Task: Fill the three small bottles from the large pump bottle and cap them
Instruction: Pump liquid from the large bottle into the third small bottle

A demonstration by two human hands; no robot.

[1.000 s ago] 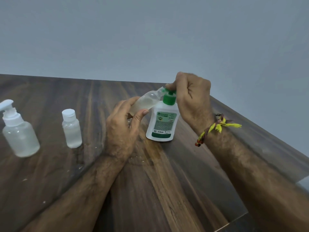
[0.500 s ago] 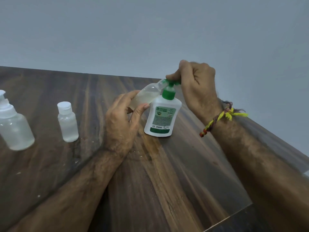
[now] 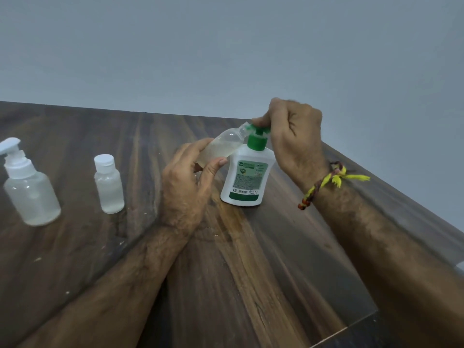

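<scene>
Green-and-white label point(image 3: 248, 177) on pump bottle point(image 3: 244, 177); print unreadable

Right hand point(image 3: 292, 136) first rose on the green pump head point(image 3: 258, 129) of the pump bottle point(image 3: 247, 175), from pressed down to raised; now sits slightly lower again. Left hand point(image 3: 187, 187) tipped the small open bottle point(image 3: 224, 145) a little steeper toward the spout. Liquid level change: cannot tell.

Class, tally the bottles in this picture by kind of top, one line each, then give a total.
Green pump bottle: 1
White pump bottle: 1
White screw-cap bottle: 1
Uncapped bottle gripped by left hand: 1
Total: 4
</scene>
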